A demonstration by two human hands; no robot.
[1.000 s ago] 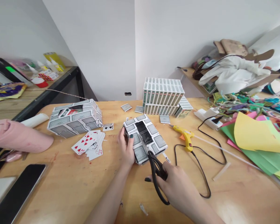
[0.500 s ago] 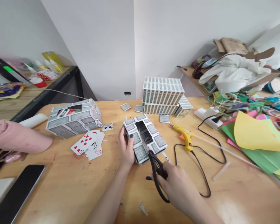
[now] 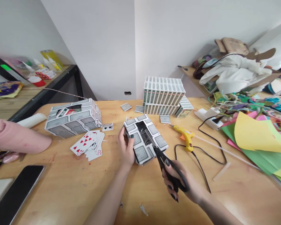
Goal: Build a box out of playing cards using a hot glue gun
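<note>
My left hand (image 3: 127, 148) grips the left side of a box covered in playing cards (image 3: 140, 152), its thumb on the top face. The box has a dark rectangular opening along its middle. My right hand (image 3: 178, 179) is closed round the handles of black-handled scissors (image 3: 172, 173). Their blades point up and left over the opening, near its right edge. Whether the blades touch the card there I cannot tell. A second card-covered box (image 3: 72, 120) stands to the left, with a fan of loose playing cards (image 3: 87, 143) in front of it.
Stacked card packs (image 3: 162, 93) stand against the wall. A yellow glue gun (image 3: 184, 134) lies on the right, its black cord looping over the table. Beyond are a white power strip (image 3: 208, 117) and coloured paper (image 3: 257, 140). On the left lie a phone (image 3: 18, 193) and a pink roll (image 3: 18, 137).
My right hand has turned and shifted a little right, swinging the scissors' handles from pointing downward to pointing lower right. The left hand and the box have stayed nearly in place.
</note>
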